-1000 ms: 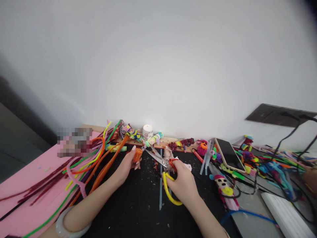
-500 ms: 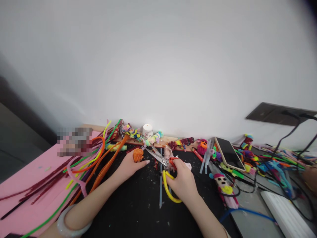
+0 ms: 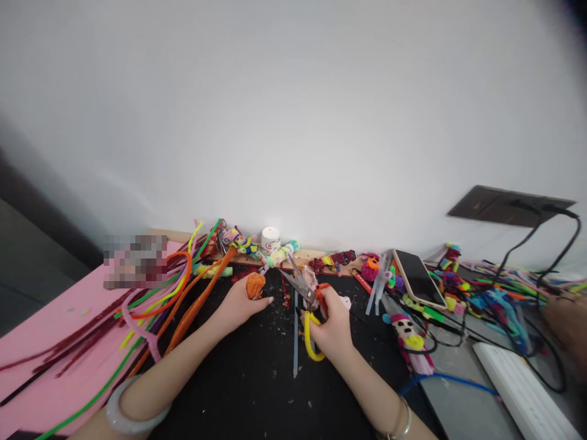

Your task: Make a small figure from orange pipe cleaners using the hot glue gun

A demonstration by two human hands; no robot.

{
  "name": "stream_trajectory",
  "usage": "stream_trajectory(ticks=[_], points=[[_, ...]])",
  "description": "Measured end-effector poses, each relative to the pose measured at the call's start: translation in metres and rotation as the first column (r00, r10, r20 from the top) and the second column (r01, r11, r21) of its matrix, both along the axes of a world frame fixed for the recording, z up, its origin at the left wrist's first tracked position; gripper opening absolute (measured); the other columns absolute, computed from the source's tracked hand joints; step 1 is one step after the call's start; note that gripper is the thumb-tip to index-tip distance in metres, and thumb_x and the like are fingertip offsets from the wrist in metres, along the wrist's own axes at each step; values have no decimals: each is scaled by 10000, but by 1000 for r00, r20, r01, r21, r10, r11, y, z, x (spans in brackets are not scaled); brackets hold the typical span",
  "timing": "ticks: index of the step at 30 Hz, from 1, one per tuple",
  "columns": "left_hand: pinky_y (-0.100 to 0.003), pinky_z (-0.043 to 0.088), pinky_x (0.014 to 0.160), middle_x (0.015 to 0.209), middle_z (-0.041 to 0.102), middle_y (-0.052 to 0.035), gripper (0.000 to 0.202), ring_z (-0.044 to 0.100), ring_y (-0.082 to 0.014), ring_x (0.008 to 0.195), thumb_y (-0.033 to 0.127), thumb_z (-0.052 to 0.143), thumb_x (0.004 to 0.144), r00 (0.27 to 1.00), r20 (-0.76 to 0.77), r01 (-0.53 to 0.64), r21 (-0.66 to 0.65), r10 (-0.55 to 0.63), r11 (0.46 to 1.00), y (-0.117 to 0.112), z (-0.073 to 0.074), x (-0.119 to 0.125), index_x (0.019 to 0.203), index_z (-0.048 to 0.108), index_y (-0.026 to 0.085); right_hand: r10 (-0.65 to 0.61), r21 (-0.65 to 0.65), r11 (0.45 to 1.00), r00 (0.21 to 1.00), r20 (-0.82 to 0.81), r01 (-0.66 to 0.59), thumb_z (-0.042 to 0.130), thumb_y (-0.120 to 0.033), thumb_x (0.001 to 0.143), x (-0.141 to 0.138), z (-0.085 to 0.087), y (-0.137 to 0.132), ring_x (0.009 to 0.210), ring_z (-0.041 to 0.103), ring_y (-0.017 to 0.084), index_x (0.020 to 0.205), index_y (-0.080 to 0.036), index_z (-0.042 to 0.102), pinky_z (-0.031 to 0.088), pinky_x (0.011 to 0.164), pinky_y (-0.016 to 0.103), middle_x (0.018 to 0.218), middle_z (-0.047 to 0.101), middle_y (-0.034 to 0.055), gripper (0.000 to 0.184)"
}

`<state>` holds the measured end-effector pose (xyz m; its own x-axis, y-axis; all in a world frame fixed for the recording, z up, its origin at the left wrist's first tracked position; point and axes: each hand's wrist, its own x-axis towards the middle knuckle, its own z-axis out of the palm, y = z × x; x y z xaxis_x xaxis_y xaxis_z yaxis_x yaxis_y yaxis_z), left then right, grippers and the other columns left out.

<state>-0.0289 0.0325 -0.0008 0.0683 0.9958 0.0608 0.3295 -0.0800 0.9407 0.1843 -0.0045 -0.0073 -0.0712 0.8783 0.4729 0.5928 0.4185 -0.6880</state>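
Observation:
My left hand (image 3: 241,304) is wrapped round a fuzzy orange ball (image 3: 255,285), its thumb pointing right. In my right hand (image 3: 334,324) are scissors (image 3: 301,285) with red and yellow handles. Their blades stand apart and point up and left, away from the ball. A pale pink fuzzy piece (image 3: 310,276) lies just behind the blades. Below them a translucent glue stick (image 3: 296,342) rests on the black mat (image 3: 257,379), among small scraps.
Pipe cleaners (image 3: 151,299) spread over the pink surface (image 3: 27,333) at left. A white cup (image 3: 270,239) and fuzzy figures line the wall. At right are a phone (image 3: 419,278), a doll (image 3: 411,342), a power strip (image 3: 523,388), cables and another person's blurred hand (image 3: 568,321).
My right hand has drawn slightly back to the left, and the scissors have swung more upright, away from the orange ball. My left hand keeps its hold on the ball.

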Motion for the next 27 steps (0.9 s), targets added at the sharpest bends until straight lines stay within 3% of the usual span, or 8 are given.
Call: stream_trajectory(ticks=[6,11,14,19,23,27], points=[[-232,360,471,500,422,89,299,424,-109,441,431,620,750,997,74,26,-60,-22,998,-3,1,1,666,443,206,7,19,1000,1000,1,-7,592,-184,647,-2,5,0,663,466,166,765,-207,448,390,580,261,754,464,-4,187],[-222,398,457,581,524,68,254,469,-95,429,360,649,730,989,112,104,-58,-97,993,-2,-2,2,712,456,196,-8,1,1000,1000,0,8,577,-182,642,-2,6,-2,657,470,162,762,-204,457,383,568,252,752,483,-3,172],[-227,423,485,661,561,48,229,511,-95,452,337,662,725,989,84,128,-51,-123,991,-4,-1,2,746,495,182,-18,-3,1000,999,37,18,590,-189,641,-2,7,-3,664,490,168,785,-199,477,393,568,251,763,510,3,183],[-226,402,516,608,500,60,221,485,-104,486,383,583,821,984,22,176,43,-177,984,-11,6,0,752,520,183,-30,-34,999,985,168,36,587,-207,673,-4,12,-5,702,531,193,840,-190,516,433,610,279,793,555,27,182],[-234,412,537,642,548,40,228,487,-115,511,396,580,825,987,11,162,38,-162,986,-10,7,-1,820,587,168,-28,-28,999,975,219,35,572,-185,666,-5,14,-7,735,556,205,879,-189,528,459,644,294,820,582,41,218],[-283,469,711,786,654,-14,201,596,-173,710,340,650,768,987,51,148,48,-151,988,-8,8,1,858,620,162,-33,-27,999,975,218,40,573,-187,670,-3,13,-6,732,557,207,868,-186,522,464,649,300,816,576,42,205]])
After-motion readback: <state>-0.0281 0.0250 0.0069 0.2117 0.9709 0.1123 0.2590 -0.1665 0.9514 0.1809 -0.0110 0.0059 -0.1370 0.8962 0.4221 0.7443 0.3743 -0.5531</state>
